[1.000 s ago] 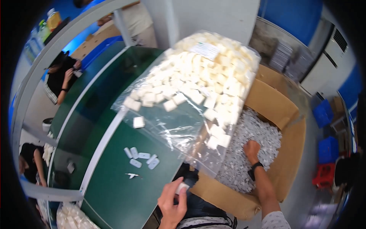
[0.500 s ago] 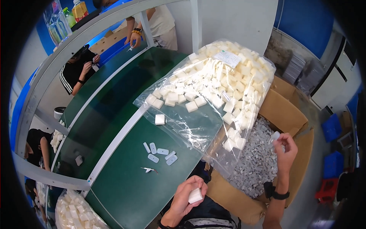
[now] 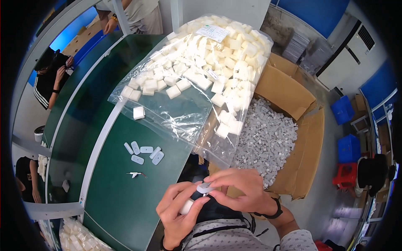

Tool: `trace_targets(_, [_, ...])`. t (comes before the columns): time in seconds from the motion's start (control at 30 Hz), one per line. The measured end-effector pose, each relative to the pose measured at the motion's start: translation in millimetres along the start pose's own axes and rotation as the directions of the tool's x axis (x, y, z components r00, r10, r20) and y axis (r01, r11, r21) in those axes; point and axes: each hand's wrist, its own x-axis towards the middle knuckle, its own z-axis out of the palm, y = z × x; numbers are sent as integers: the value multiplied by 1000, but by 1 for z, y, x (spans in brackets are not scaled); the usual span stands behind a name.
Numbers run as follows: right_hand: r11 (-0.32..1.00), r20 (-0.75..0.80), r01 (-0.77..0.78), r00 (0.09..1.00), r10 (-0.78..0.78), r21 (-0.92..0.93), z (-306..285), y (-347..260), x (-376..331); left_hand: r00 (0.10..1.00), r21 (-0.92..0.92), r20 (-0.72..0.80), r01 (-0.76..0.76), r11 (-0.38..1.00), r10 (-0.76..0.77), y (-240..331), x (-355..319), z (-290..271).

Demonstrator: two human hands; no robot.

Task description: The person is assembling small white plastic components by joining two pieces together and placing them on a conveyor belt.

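Observation:
In front of my body, my left hand (image 3: 178, 211) is closed around a small white block (image 3: 187, 206) against the palm. My right hand (image 3: 245, 190) pinches a small grey rounded plastic piece (image 3: 204, 188), and the left fingertips meet it from the other side. Fingers partly hide both the block and the piece. On the green table to the left lie several similar pale blue-grey oblong pieces (image 3: 146, 149). Nearer me is a small white part with a thin pin (image 3: 135, 174). A single white block (image 3: 138, 112) sits by the bag's open edge.
A large clear bag of white blocks (image 3: 228, 54) spreads over the green table (image 3: 121, 201). To its right stands an open cardboard box (image 3: 307, 167) full of grey pieces (image 3: 268, 138). Pale rails (image 3: 98, 146) cross the table. Co-workers (image 3: 52, 79) sit and stand beyond.
My right hand has come from above the box to my left hand, bringing the grey piece. The left hand keeps the white block. The whole view has shifted rightward.

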Motion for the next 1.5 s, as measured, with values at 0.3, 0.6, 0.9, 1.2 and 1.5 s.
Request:
trace_targets(0.3, [998, -22, 57, 998, -58, -35, 4, -8, -7, 994, -45, 58, 93, 995, -91, -3, -8, -8])
trace_targets(0.6, [996, 29, 62, 998, -60, -60, 3, -14, -7, 999, -94, 7, 39, 995, -38, -11, -11, -4])
trace_targets(0.9, [999, 47, 9, 999, -11, 44, 6, -14, -11, 1000, -164, 0, 6, 987, -6, -19, -16, -3])
trace_targets(1.2, [999, 41, -20, 999, 18, 48, 4, -15, -12, 995, -25, -58, -78, 997, 76, -10, -14, 3])
trace_targets(1.5, [995, 61, -33, 998, 27, 93, 1, -15, -12, 987, 22, -72, -139, 990, 140, -11, -17, 4])
